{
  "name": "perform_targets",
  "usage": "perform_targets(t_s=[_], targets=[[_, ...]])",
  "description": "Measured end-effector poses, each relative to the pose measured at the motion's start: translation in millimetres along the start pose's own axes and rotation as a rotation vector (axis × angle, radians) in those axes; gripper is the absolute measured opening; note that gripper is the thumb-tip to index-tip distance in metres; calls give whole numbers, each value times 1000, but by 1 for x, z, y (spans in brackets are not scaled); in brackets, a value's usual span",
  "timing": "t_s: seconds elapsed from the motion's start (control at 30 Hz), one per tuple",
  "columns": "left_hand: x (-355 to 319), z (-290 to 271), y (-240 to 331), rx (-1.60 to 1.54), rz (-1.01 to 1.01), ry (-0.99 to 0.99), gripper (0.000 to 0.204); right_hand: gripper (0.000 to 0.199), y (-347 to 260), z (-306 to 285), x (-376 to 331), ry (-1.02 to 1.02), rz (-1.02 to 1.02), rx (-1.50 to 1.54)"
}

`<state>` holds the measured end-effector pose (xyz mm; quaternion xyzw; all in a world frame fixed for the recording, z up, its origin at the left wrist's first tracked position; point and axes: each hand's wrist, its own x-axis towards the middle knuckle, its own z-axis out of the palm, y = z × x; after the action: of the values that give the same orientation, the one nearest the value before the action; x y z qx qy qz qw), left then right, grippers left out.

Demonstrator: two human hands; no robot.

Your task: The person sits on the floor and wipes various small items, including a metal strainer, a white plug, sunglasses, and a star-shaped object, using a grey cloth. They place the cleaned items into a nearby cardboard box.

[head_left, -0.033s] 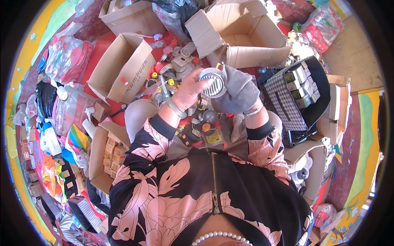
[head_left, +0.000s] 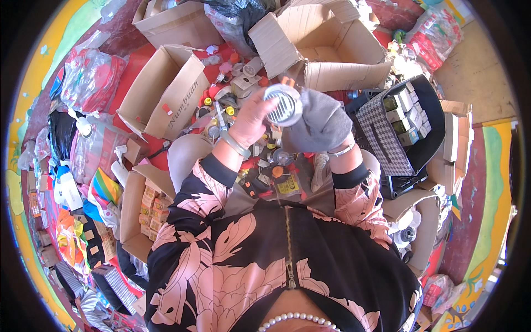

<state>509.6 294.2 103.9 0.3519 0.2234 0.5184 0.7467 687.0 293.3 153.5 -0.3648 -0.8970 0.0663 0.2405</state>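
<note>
My left hand [head_left: 247, 123] is closed on the rim of a round, silvery-white disc with dark slots [head_left: 284, 106], its thumb lying on the slotted face. The disc is slightly blurred by motion. A grey cloth [head_left: 321, 122] wraps my right hand and hides its fingers; only the wrist [head_left: 344, 149] shows below. The cloth's left side meets or overlaps the disc's right edge. Below and beyond my hands, small parts lie between my knees, among them an orange round cap [head_left: 277, 171] and a yellow-labelled packet [head_left: 289, 186].
Open cardboard boxes stand ahead left [head_left: 160, 91] and ahead right [head_left: 332, 52]. A checked black-and-white bin [head_left: 381, 133] full of small boxes is at my right. A carton of small packs [head_left: 130, 216] sits at left, near plastic bags [head_left: 91, 80].
The disc has moved slightly to the left and tilted in my left hand. The grey cloth has shifted and its folds look different. The surroundings are unchanged.
</note>
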Motion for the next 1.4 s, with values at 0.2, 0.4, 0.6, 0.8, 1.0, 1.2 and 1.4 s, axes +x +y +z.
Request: perform_targets(t_s=[0.2,0.4,0.6,0.8,1.0,1.2,1.4], targets=[[11,-25,-3,-277,23,202,39,22,29,16,-5,-29,121,-299],[11,-11,-4,-401,12,273,36,17,56,45,-9,70,-115,-501],[8,-10,-19,-470,-65,173,33,46,-7,42,11,0,291,-85],[2,-6,-9,-485,-50,221,33,55,4,43,18,121,-25,237],[3,1,-3,-220,197,154,32,50,-15,21,29,9,4,-224],[-1,9,11,970,715,57,45,54,14,27,13,84,94,121],[-7,17,7,1550,990,-111,48,56,30,32,-2,27,227,1305]])
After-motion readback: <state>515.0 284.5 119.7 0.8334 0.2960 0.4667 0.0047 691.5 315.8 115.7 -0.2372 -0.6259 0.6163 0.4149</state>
